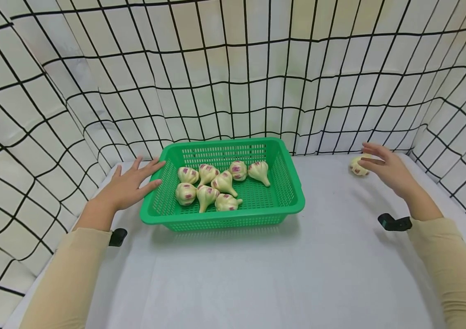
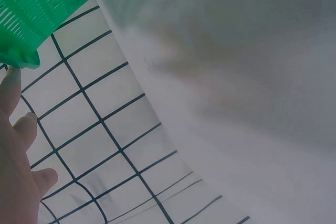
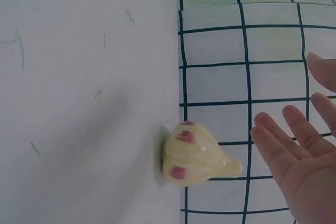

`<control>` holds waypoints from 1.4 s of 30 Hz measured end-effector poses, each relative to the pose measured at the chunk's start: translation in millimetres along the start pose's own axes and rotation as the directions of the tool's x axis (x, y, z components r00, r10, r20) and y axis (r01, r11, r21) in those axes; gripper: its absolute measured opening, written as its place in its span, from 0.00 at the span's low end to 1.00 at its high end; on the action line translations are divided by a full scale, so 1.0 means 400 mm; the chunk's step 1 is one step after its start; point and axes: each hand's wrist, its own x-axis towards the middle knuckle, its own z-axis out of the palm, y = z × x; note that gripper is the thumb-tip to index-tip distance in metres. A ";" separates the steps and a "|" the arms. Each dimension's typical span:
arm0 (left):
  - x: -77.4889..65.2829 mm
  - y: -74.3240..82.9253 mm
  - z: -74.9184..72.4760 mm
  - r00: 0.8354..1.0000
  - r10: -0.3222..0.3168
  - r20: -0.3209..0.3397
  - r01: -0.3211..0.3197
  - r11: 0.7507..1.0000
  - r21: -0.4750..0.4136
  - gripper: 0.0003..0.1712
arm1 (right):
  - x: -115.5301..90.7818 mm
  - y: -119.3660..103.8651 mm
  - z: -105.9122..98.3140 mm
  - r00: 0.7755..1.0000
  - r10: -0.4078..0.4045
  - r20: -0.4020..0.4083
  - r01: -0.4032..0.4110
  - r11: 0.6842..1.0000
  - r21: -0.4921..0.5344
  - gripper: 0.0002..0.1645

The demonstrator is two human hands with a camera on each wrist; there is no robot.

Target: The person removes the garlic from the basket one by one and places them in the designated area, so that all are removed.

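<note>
A green plastic basket [image 1: 233, 219] stands on the white table, holding several cream garlic bulbs [image 1: 223, 182] with purple marks. My left hand [image 1: 128, 185] is at the basket's left rim with its fingers spread; in the left wrist view its fingertips [image 2: 11, 85] come up to the rim. Over on the right, a lone garlic bulb [image 1: 358, 167] rests on the table. My right hand [image 1: 389, 171] hovers beside and above that bulb, fingers extended and holding nothing. The right wrist view shows the bulb [image 3: 191, 156] apart from the fingers.
Black netting [image 1: 249, 82] over white sheeting walls the table at the back and on both sides. The white table surface [image 1: 233, 278] stretches in front of the basket and to its right. A black strap piece [image 1: 394, 223] sticks out at the right wrist.
</note>
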 end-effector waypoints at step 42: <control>0.003 -0.002 0.008 1.000 0.006 -0.020 -0.006 1.000 0.003 0.40 | 0.063 -0.223 0.184 0.927 -0.364 0.090 0.359 0.931 0.064 0.32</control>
